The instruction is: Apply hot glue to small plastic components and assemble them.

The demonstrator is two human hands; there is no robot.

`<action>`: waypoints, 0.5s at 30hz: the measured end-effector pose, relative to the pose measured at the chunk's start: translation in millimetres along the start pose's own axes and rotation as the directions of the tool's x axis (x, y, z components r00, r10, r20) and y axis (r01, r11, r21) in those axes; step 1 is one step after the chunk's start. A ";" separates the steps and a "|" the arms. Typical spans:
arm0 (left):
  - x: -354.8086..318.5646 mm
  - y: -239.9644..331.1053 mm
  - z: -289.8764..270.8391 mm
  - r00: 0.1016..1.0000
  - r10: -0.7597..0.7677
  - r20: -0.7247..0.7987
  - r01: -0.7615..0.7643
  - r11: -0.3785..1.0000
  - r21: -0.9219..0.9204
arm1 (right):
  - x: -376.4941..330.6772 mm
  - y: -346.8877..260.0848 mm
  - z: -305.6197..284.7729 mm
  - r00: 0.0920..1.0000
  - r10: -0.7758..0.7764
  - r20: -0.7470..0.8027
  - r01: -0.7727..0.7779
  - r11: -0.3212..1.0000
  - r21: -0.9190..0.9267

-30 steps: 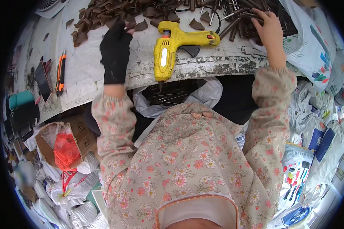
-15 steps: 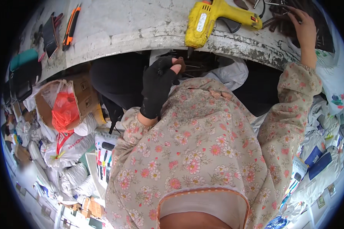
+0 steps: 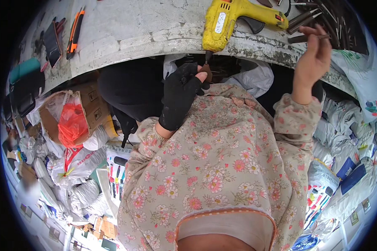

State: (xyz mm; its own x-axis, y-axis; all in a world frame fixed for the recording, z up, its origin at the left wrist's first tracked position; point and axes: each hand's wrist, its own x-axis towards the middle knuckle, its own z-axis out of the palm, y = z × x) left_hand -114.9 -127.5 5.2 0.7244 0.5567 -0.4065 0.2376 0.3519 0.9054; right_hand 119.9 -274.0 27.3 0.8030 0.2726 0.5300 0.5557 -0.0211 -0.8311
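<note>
now your gloved left hand [image 3: 181, 94] pinches a small brown piece [image 3: 206, 70] right under the glue gun [image 3: 230, 19] nozzle, at the bench [image 3: 155, 29] edge. your right hand [image 3: 312, 60] pinches a thin stick [image 3: 308, 38]. gluing seems under way; next likely calls for steadiness.

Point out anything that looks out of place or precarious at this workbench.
The yellow glue gun lies at the table edge with its nozzle past the rim, just above the gloved left hand. The edge itself is chipped and crusted. Nothing else stands out.
</note>
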 end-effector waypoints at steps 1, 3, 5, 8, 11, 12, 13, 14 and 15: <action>-0.7 1.4 0.3 1.000 -0.028 0.003 0.028 0.999 -0.023 | -9.0 12.7 3.2 0.998 0.064 0.009 -0.064 0.994 0.091; 0.7 4.8 1.3 0.998 -0.059 0.019 0.060 0.997 -0.047 | -13.3 28.1 1.7 0.995 0.071 0.069 -0.073 0.997 0.028; 2.3 6.6 2.2 0.999 -0.049 0.022 0.051 0.996 -0.073 | -13.9 28.1 2.7 0.988 0.079 0.130 -0.076 0.997 -0.031; 2.1 3.6 2.1 0.999 -0.045 0.012 0.046 0.997 -0.064 | 1.2 12.0 18.8 0.902 -0.212 0.376 0.357 0.857 -0.373; 2.6 7.8 5.5 0.999 -0.051 0.010 0.052 0.992 -0.117 | 6.2 -17.4 38.9 0.811 0.058 0.582 0.409 0.655 -0.635; 2.9 8.0 6.1 0.999 -0.052 0.014 0.053 0.992 -0.116 | 5.4 -11.7 38.6 0.805 0.155 0.572 0.366 0.630 -0.685; 3.3 7.8 6.5 0.999 -0.042 0.013 0.043 0.994 -0.103 | 9.4 -17.2 37.2 0.807 0.157 0.570 0.364 0.628 -0.688; 3.3 6.6 6.1 1.000 -0.031 0.002 0.031 0.995 -0.092 | 16.7 -27.2 38.0 0.774 0.265 0.575 0.309 0.634 -0.708; 3.1 5.7 5.7 0.999 -0.034 -0.001 0.033 0.995 -0.091 | 20.1 -35.3 38.4 0.732 0.372 0.571 0.251 0.632 -0.733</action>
State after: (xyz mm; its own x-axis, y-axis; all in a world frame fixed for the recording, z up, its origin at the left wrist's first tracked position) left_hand -107.6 -128.1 9.8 0.7154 0.5453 -0.4369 0.2021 0.4371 0.8764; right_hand 108.2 -230.8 60.8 0.6713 0.7409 -0.0173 0.7108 -0.6503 -0.2681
